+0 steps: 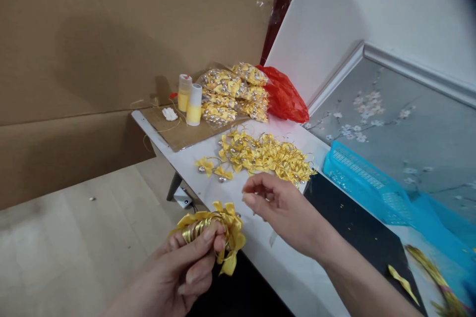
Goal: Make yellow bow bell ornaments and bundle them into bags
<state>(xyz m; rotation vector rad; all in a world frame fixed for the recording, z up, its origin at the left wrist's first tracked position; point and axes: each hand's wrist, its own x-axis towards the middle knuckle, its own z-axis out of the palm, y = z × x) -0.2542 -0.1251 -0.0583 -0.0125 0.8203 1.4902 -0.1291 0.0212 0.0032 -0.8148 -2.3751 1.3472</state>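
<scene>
My left hand point(189, 262) is closed around a bunch of yellow ribbon bows point(232, 237). Their gold cords point(197, 228) loop over its fingers, and the bows hang out past the fingertips. My right hand point(278, 205) is raised over the table, to the right of the bunch, with thumb and forefinger curved and slightly apart. I see nothing between them. Just beyond it lies a loose pile of yellow ribbon bows point(267, 153) with small silver bells and gold cords. One belled bow point(225, 174) sits at the pile's near left edge.
Clear bags of belled bows point(223, 84) and a red plastic bag point(284, 94) stand at the back. Two yellow-and-white tubes point(194, 104) rest on a cardboard sheet point(174, 136). On the right are a blue basket point(366, 181), a black mat point(345, 223) and a gold cord bundle point(433, 272).
</scene>
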